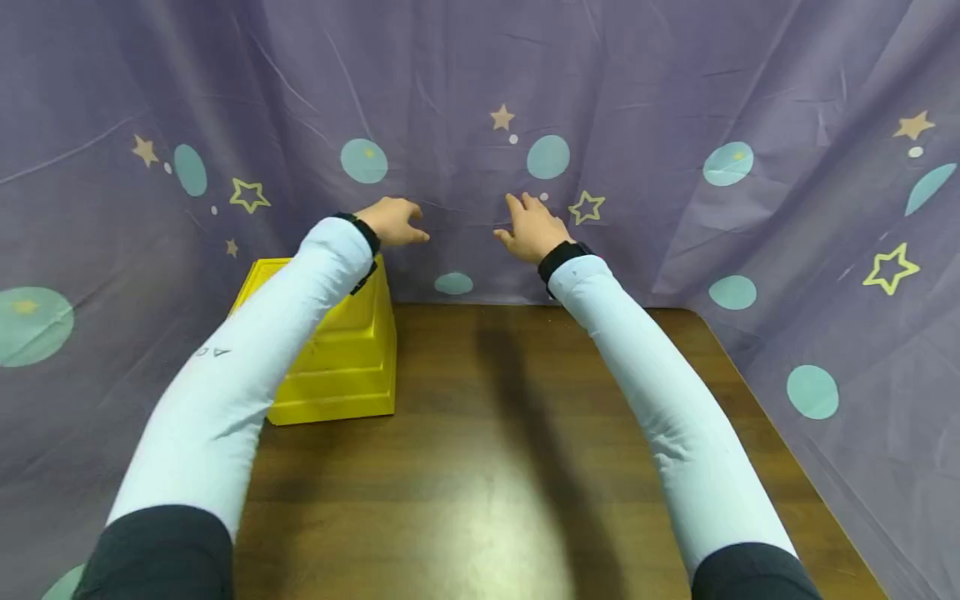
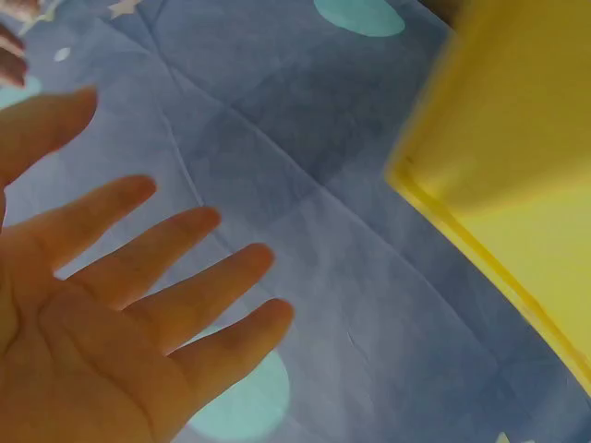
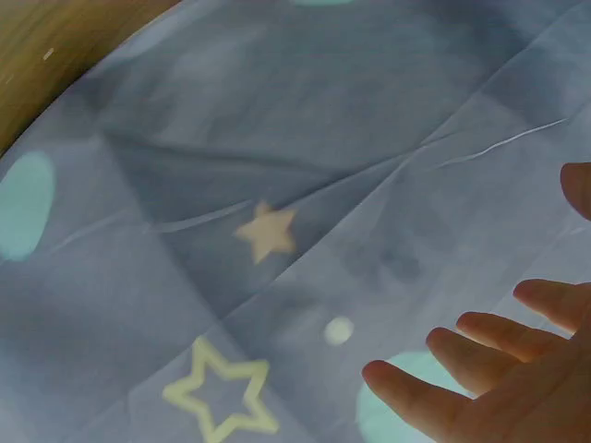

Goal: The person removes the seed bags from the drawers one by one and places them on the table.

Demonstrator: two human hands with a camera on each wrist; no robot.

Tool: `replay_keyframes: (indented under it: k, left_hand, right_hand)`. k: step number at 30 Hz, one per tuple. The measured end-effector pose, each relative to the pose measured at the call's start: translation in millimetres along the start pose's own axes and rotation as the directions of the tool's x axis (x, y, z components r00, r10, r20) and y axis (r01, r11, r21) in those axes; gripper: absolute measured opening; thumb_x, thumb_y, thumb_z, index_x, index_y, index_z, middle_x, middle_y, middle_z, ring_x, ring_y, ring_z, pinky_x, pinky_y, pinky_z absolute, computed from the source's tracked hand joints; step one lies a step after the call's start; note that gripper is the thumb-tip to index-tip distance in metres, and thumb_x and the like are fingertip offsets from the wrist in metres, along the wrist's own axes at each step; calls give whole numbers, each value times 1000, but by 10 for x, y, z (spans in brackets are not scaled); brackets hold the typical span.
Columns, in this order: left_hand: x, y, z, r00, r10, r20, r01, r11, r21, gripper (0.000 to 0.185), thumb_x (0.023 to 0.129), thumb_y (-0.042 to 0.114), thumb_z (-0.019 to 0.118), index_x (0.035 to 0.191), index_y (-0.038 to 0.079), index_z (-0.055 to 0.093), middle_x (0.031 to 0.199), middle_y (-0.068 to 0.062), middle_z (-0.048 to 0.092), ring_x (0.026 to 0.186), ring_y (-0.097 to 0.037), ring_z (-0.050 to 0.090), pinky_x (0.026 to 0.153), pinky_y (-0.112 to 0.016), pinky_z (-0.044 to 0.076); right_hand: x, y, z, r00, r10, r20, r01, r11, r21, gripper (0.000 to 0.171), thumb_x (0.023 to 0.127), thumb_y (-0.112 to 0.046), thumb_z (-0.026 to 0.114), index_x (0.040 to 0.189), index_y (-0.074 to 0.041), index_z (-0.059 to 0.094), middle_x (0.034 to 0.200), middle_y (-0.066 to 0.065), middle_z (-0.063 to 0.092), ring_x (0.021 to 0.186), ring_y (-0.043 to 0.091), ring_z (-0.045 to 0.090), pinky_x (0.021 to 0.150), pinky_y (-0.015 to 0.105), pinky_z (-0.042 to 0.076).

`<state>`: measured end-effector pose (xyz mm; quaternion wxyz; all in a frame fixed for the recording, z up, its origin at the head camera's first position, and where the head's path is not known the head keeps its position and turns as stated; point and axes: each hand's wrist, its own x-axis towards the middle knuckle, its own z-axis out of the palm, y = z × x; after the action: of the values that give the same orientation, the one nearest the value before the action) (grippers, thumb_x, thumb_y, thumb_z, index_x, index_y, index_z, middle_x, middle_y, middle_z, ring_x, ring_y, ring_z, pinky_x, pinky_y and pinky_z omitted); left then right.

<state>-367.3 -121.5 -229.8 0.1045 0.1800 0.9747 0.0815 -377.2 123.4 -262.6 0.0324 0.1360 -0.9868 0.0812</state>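
Both arms reach forward over the table in the head view. My left hand [image 1: 393, 222] is raised near the top of a yellow box [image 1: 337, 367], holding nothing. In the left wrist view its fingers [image 2: 199, 281] are spread and straight, apart from the yellow box's edge [image 2: 480, 254]. My right hand [image 1: 534, 231] is held up to the right, in front of the curtain, with fingers extended and nothing in them. The right wrist view shows these fingers [image 3: 480, 360] fanned out against the patterned cloth.
A brown wooden table [image 1: 450, 467] spreads below the arms, its right edge running diagonally. The yellow box stands at its back left. Behind and around hangs a purple curtain [image 1: 645, 83] with stars and teal ovals. A dark arm shadow crosses the tabletop.
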Motion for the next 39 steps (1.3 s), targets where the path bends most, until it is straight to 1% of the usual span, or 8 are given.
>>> replay_keyframes:
  k: [6,14,20,24,27,30,35,39]
  left_hand:
    - [-473,-474,43,997,75,-23,-77,995,-68,70,89,42,58,140,-1,35,141,-24,36,129,-39,33,102,-51,29]
    - [-1152,-1141,204,981,18,-196,-48,987,-153,83,81,55,62,142,5,35,141,-25,34,127,-45,31,98,-58,28]
    - [-1741,-1541,553,943,-104,-318,34,975,-218,76,86,50,58,143,6,34,140,-29,33,123,-51,31,91,-65,29]
    - [-2062,-1745,854,894,-205,-399,94,955,-281,73,89,47,56,143,3,32,136,-33,35,115,-53,37,81,-66,35]
    - [-2197,-1851,1075,847,-256,-466,98,937,-337,68,91,41,55,141,1,34,134,-34,36,111,-55,40,78,-66,37]
    - [-2274,-1923,1256,821,-298,-488,85,908,-411,65,93,37,53,142,1,31,135,-35,35,109,-55,42,75,-63,41]
    - [-2300,-1955,1470,824,-349,-446,48,828,-559,63,97,37,45,144,1,26,134,-34,36,95,-18,57,65,-27,52]
    - [-2241,-1918,1565,817,-397,-418,24,748,-663,63,96,40,45,144,3,28,131,-29,38,83,10,47,62,-14,49]
  right_hand:
    - [-181,-103,185,982,-162,-102,169,983,67,60,93,-37,53,142,-6,34,146,23,26,133,37,27,107,46,24]
    - [-494,-426,451,929,-319,-187,347,926,146,55,92,-38,55,138,-10,44,147,17,28,136,33,23,108,43,25]
    - [-736,-836,745,868,-439,-232,483,856,183,51,92,-43,54,131,-10,51,146,13,32,133,26,31,105,36,32]
    - [-819,-1179,931,804,-535,-258,584,792,178,48,92,-41,54,126,-8,53,143,13,36,131,23,35,104,30,33]
    - [-838,-1426,1021,755,-590,-287,642,754,139,45,92,-38,54,125,-7,50,142,13,37,133,22,32,106,26,27]
    - [-831,-1628,1090,708,-633,-313,685,724,87,50,92,-37,55,130,-7,44,144,15,33,135,25,27,109,25,20]
    - [-842,-1822,1247,687,-665,-294,713,694,96,57,93,-36,54,140,-9,37,146,15,31,137,28,23,110,23,14]
    - [-887,-1842,1385,686,-665,-295,714,693,99,46,94,-27,53,136,-8,44,141,13,40,136,29,25,110,24,12]
